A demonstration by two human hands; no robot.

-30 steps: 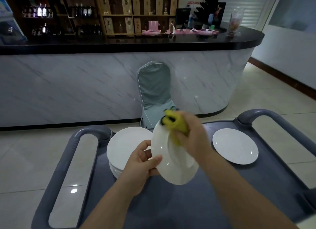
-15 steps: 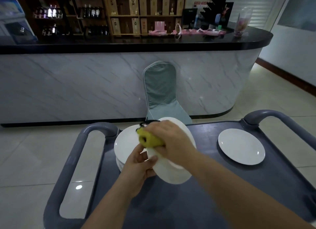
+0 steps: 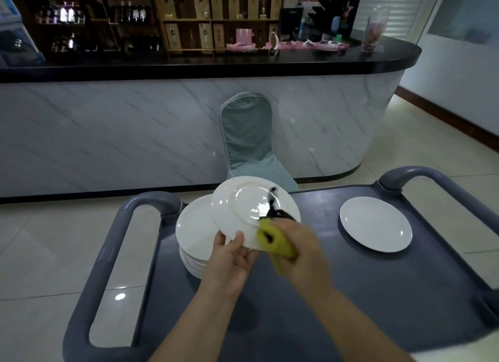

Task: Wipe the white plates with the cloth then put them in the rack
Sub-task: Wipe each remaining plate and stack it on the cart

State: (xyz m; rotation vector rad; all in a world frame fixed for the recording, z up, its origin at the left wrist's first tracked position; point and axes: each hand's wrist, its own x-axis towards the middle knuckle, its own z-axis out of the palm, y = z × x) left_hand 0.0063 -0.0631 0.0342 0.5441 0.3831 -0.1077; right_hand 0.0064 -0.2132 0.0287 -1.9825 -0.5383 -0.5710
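My left hand (image 3: 229, 261) pinches the lower rim of a white plate (image 3: 243, 207), held tilted above the cart with its ringed underside facing me. My right hand (image 3: 299, 253) grips a yellow cloth (image 3: 272, 243) with black trim and presses it against the plate's lower right edge. Behind and under the held plate stands a stack of white plates (image 3: 194, 237) on the cart's left part. A single white plate (image 3: 375, 224) lies flat on the cart's right part. No rack shows in this view.
The plates sit on a dark grey cart (image 3: 351, 294) with looped handles at left (image 3: 113, 248) and right (image 3: 432, 183). A grey-covered chair (image 3: 248, 137) stands just beyond the cart, in front of a marble-faced bar counter (image 3: 162, 129).
The plate has been turned so its underside faces me. My right hand with the cloth moved from the plate's upper left down to its lower right edge.
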